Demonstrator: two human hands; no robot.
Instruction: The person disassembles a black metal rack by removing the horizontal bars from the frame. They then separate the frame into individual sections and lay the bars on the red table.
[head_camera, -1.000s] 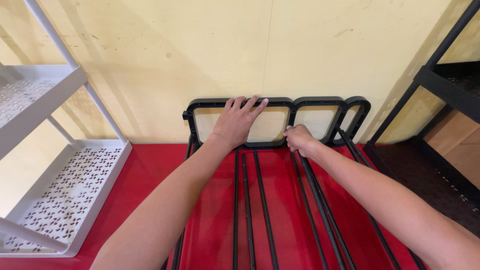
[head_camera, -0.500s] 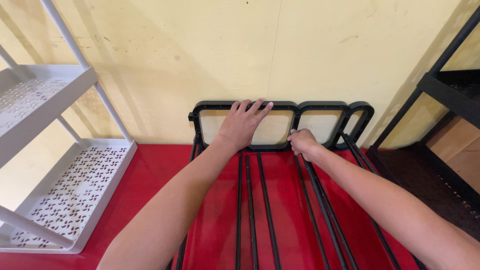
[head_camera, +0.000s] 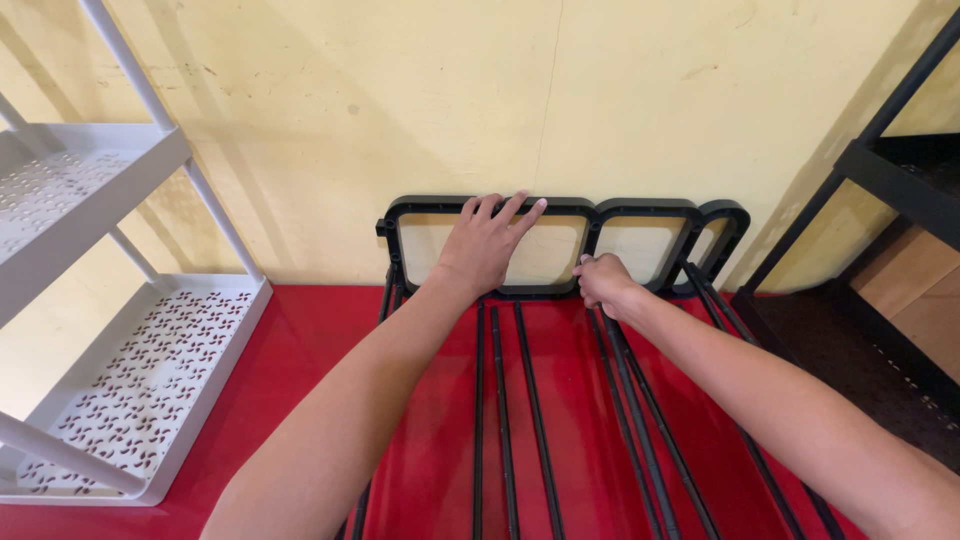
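Black plastic frame panel (head_camera: 560, 215) w/ rounded-rect openings stands upright against the yellow wall (head_camera: 400, 100), its lower edge at the back of the red floor (head_camera: 300, 360). Several thin black rods (head_camera: 530, 420) run from its base toward the camera, lying along the floor.

Left hand (head_camera: 485, 245) lies flat on the frame's left opening, fingers spread and extended, tips touching the top bar: an open grip, pressing rather than holding. Right hand (head_camera: 603, 282) is curled closed at the frame's bottom bar, where a rod meets it (looks like it's pinching the rod end, but can't tell exactly what's inside the fist).

Risks, as a judgement: the frame rests only against the wall, so if the left palm lets up it could tip fwd or slide sideways. A rod pushed in at an angle could jam or miss its socket. Loose rods could roll.

Hidden/unclear: the sockets behind the right fist; whether rods are already seated in the frame; near ends of the rods, cut off at bottom edge. White perforated shelf unit (head_camera: 130, 390) on the left and black shelving (head_camera: 900, 170) on the right are both only partly in view.
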